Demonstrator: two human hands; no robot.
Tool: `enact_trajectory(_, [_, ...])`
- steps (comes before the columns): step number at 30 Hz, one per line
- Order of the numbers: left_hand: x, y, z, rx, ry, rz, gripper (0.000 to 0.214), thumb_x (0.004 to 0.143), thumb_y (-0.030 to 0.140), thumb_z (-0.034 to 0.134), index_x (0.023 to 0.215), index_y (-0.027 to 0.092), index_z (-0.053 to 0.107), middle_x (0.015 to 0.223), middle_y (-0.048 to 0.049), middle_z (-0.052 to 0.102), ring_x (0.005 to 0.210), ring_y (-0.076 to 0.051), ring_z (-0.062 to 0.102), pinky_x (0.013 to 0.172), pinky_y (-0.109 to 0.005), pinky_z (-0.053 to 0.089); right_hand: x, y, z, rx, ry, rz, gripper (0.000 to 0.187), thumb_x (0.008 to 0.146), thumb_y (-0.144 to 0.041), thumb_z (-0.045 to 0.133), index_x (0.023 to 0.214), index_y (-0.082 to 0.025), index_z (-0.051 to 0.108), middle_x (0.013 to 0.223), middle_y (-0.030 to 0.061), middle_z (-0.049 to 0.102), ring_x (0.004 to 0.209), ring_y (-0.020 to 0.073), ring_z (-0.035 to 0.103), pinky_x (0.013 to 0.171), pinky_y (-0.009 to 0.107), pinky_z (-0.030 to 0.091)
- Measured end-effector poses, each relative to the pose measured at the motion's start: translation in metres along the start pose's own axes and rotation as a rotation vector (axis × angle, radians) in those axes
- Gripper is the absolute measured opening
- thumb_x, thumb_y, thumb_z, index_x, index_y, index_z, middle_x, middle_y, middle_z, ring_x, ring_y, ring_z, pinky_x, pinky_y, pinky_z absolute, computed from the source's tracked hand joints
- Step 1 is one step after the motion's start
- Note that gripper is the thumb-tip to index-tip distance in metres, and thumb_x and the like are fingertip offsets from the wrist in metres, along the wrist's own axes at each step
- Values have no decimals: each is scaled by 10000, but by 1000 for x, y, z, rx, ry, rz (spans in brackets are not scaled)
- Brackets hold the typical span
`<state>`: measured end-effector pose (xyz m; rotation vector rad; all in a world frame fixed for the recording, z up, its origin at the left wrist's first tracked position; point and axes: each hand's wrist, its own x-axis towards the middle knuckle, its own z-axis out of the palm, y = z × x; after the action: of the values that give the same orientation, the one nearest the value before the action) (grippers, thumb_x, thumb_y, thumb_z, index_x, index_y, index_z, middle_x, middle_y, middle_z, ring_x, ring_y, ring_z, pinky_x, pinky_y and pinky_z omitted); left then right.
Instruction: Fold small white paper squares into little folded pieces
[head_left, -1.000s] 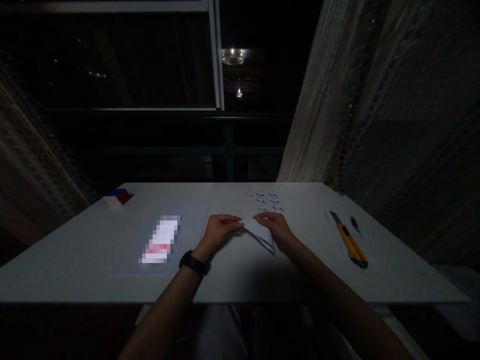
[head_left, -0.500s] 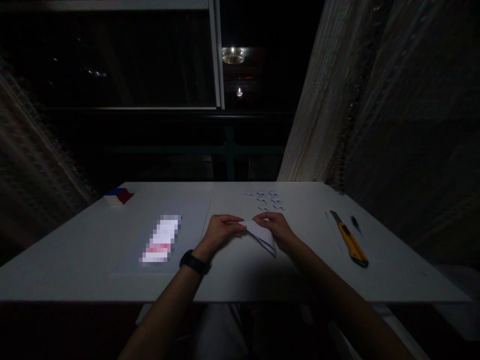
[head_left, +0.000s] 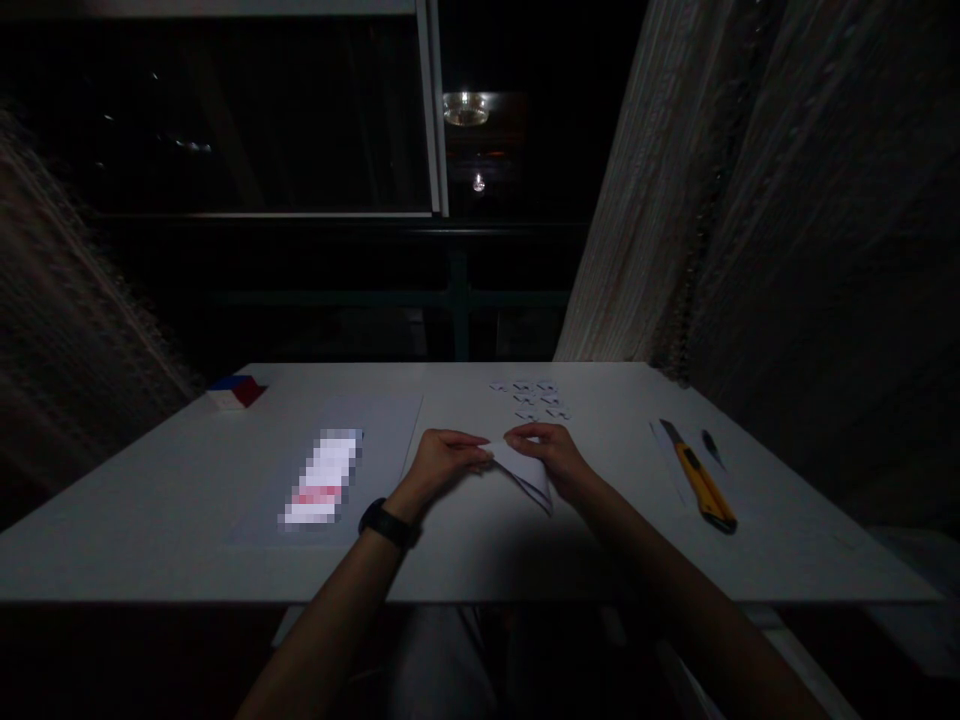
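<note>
A folded white paper (head_left: 525, 472), roughly triangular, lies on the white table (head_left: 187, 520) in front of me. My left hand (head_left: 442, 462), with a dark watch on its wrist, pinches the paper's left corner. The far edge and right side of the paper are held by my right hand (head_left: 551, 455), its fingers curled over it. Both hands rest low on the table, close together.
Several small folded paper pieces (head_left: 531, 399) lie just beyond my hands. A yellow utility knife (head_left: 701, 485) and a small dark tool (head_left: 711, 447) lie at the right. A large sheet (head_left: 382, 440) and a blue-red block (head_left: 234, 391) are at the left. Curtains hang on both sides.
My hands have barely shifted on the folded paper; the view has tilted slightly. Nothing else moved.
</note>
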<state>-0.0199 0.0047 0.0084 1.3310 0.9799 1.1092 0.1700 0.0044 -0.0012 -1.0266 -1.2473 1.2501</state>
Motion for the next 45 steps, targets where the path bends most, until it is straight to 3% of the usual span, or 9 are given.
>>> enact_trajectory(5, [-1, -1, 0, 14, -19, 11, 307, 507, 230, 799, 757, 76, 710, 622, -105, 691, 525, -167, 630, 553, -273, 528, -3, -3, 0, -79, -65, 11, 242, 503, -338, 772, 651, -159, 704, 638, 18, 651, 654, 162, 560, 677, 306, 391])
enact_trajectory(35, [-2, 0, 1, 51, -11, -8, 305, 507, 221, 790, 762, 73, 709, 639, -105, 694, 553, -166, 634, 577, -274, 513, -2, -2, 0, -90, -27, 19, 221, 480, -313, 773, 606, -155, 681, 588, -5, 625, 600, 132, 535, 630, 271, 376])
enact_trajectory(45, [-4, 3, 7, 118, 54, 23, 264, 577, 264, 756, 750, 73, 701, 608, -102, 685, 509, -145, 611, 522, -247, 498, -1, -1, 1, -253, 19, -99, 220, 527, -354, 741, 623, -162, 689, 641, 33, 668, 661, 182, 591, 700, 317, 412])
